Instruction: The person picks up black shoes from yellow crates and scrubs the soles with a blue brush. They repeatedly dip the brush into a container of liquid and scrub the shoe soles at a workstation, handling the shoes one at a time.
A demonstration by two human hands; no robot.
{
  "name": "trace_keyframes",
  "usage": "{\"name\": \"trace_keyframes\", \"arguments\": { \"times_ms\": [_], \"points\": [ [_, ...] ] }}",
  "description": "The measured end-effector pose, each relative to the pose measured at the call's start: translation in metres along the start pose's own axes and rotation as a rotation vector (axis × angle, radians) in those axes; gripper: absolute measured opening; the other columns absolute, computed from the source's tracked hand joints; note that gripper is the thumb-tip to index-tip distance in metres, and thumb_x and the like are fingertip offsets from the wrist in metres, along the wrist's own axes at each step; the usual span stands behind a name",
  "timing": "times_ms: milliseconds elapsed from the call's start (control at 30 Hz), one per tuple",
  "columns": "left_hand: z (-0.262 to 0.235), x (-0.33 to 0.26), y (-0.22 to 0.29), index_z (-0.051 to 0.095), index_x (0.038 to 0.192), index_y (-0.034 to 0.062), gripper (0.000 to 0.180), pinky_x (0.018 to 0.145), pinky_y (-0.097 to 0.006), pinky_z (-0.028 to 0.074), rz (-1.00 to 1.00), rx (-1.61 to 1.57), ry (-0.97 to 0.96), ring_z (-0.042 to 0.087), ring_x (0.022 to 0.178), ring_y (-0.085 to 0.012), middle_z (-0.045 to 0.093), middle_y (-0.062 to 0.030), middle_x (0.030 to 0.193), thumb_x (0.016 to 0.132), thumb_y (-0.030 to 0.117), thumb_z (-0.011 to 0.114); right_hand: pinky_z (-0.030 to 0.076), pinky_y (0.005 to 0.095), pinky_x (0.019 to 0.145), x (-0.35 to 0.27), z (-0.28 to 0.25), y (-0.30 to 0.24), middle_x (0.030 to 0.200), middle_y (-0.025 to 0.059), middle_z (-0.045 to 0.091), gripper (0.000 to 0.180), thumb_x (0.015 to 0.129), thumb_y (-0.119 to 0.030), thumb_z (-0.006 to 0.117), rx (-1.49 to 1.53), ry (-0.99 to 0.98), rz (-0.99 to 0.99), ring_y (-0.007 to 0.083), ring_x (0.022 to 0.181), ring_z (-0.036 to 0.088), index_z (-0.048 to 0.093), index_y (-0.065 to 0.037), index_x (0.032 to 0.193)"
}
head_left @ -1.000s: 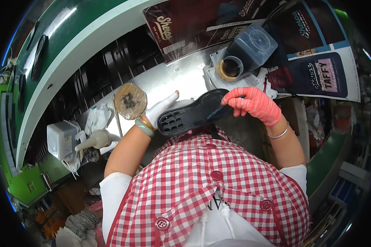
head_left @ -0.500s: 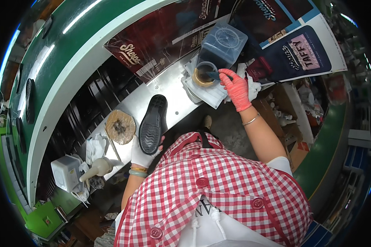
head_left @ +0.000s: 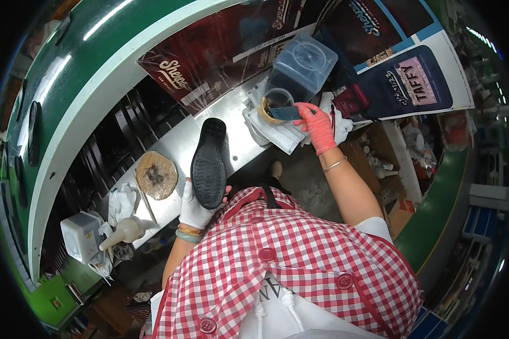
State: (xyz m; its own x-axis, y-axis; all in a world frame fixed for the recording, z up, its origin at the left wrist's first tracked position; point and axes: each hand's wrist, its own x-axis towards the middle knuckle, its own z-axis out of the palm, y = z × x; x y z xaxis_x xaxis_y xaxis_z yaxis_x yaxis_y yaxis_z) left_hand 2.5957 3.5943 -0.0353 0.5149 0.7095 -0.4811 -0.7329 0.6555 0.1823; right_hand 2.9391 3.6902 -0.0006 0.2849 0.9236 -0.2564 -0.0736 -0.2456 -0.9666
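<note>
- My left hand [head_left: 195, 210], in a white glove with bare fingertips showing, is curled around the wide end of the black shoe sole [head_left: 210, 164].
- The sole is glossy, narrower at the far end, finely ridged near my palm; I hold it over the edge of the metal bench [head_left: 238, 135], long axis pointing away from me.
- My right hand [head_left: 315, 127], in a coral knit glove, is pinched on the dark blue-green tool [head_left: 285, 113] (my own fingers cover its near end).
- The tool's flat part lies across the mouth of the tan-rimmed cup [head_left: 264, 112]; whether it touches what is inside, I cannot tell.
- A second ago both hands were at the sole, which lay crosswise with a pitted end showing. Half a second ago the tool sat deeper in the cup; more of it shows now.
- White sheets [head_left: 280, 137] lie under the cup; a clear plastic box [head_left: 306, 59] stands right behind it and crowds that side.
- Left of the sole sit the wrapped brown disc [head_left: 156, 175], a thin rod [head_left: 145, 199] beside it, then a nozzle bottle [head_left: 127, 230] and a white canister [head_left: 82, 234].
- Maroon printed sheets [head_left: 209, 53] fill the bench's far side.
</note>
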Motion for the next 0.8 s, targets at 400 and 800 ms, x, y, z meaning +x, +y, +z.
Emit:
{"name": "trace_keyframes", "arguments": {
  "times_ms": [400, 800],
  "points": [
    [0.112, 0.008, -0.001, 0.038, 0.133, 0.006, 0.076, 0.093, -0.055, 0.044, 0.045, 0.061, -0.459, 0.049, 0.115, -0.0395, 0.047, -0.0194, 0.129, 0.078, 0.052, 0.063, 0.047, 0.0194, 0.052, -0.138, 0.084, -0.103, 0.076, 0.0071, 0.064, 0.022, 0.094, -0.017, 0.048, 0.298, -0.187, -0.236, 0.0104, 0.062, 0.062, 0.059, -0.001, 0.104],
    [0.139, 0.002, -0.011, 0.039, 0.13, 0.0028, 0.078, 0.099, -0.042, 0.043, 0.083, 0.154, -0.49, 0.052, 0.114, -0.0274, 0.05, -0.0147, 0.125, 0.072, 0.044, 0.073, 0.051, 0.0203, 0.057, -0.156, 0.085, -0.107, 0.094, 0.008, 0.065, 0.02, 0.093, -0.014, 0.051, 0.253, -0.109, -0.328, 0.0124, 0.069, 0.064, 0.061, 0.0, 0.104]
  ]
}}
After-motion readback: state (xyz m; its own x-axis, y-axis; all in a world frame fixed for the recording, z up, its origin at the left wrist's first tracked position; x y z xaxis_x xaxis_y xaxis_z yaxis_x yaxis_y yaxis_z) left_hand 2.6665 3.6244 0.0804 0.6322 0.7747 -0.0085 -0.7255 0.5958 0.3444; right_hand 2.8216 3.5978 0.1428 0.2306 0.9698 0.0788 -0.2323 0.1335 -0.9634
